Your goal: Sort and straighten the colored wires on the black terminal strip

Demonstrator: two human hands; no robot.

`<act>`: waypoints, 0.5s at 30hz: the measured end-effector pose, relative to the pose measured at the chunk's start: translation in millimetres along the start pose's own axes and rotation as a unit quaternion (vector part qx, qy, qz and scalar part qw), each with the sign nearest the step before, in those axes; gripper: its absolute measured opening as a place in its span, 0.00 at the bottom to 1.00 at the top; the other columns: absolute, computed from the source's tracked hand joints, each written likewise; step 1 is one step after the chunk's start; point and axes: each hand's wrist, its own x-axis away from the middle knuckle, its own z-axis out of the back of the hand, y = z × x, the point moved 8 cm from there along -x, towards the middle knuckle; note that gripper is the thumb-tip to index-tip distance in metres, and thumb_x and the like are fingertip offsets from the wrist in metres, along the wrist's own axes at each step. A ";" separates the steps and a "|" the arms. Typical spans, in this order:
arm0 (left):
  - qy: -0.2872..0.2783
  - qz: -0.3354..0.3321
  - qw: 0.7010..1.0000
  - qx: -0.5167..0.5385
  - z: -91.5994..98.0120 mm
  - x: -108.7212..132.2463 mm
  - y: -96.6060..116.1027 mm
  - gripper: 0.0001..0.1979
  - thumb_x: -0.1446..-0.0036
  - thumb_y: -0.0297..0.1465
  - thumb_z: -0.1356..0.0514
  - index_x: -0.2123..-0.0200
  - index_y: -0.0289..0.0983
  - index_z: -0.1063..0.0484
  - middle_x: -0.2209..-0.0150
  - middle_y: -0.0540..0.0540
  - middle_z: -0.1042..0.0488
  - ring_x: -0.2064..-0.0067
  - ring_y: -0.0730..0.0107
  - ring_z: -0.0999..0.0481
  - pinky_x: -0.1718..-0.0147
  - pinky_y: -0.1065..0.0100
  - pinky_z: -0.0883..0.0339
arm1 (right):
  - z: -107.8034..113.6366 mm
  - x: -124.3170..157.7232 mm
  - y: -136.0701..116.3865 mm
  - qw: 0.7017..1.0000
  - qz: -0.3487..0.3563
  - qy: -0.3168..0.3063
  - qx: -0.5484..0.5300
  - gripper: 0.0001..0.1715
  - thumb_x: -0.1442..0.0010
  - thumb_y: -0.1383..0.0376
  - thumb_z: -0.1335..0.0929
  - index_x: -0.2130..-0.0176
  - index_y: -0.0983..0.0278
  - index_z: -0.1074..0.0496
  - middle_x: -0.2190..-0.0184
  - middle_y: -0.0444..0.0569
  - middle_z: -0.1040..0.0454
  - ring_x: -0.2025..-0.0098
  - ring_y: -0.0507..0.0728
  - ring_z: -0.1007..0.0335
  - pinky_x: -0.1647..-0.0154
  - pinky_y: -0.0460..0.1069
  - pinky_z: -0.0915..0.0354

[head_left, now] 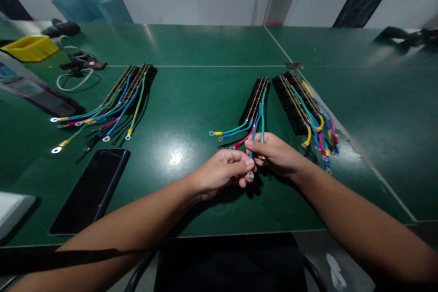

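A black terminal strip (256, 99) lies on the green table (191, 100) in front of me, with green, blue and red wires fanning toward me. My left hand (221, 172) is curled, pinching a blue wire (253, 139) near its ring lug (250, 174). My right hand (278, 154) is closed beside it, gripping the green wire (262, 118) and the same bunch of leads. The two hands touch each other just below the strip's near end.
A wired pair of strips (132, 86) lies at left, another wired group (301, 100) at right. A dark phone (91, 189) rests near the front left. A yellow tray (30, 48), white cable (73, 80) and blue bin (92, 7) sit far left.
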 end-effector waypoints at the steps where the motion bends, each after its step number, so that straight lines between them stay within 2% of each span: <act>1: -0.003 0.000 1.000 0.002 -0.4 0.0 -0.1 0.15 0.47 0.39 0.34 0.71 0.31 0.29 0.74 0.49 0.30 0.75 0.80 0.33 0.75 0.76 0.39 | -0.2 0.0 0.1 1.000 0.000 -0.004 0.001 0.20 0.44 0.53 0.30 0.76 0.67 0.31 0.87 0.42 0.34 0.84 0.47 0.42 0.83 0.43 0.50; 15: -0.036 -0.018 0.999 0.027 -5.9 0.1 0.1 0.11 0.42 0.34 0.38 0.68 0.31 0.30 0.72 0.49 0.31 0.75 0.82 0.34 0.74 0.78 0.41 | -2.6 1.0 -3.2 1.000 0.001 -0.001 0.000 0.21 0.44 0.54 0.30 0.76 0.67 0.32 0.87 0.42 0.33 0.85 0.46 0.42 0.84 0.43 0.51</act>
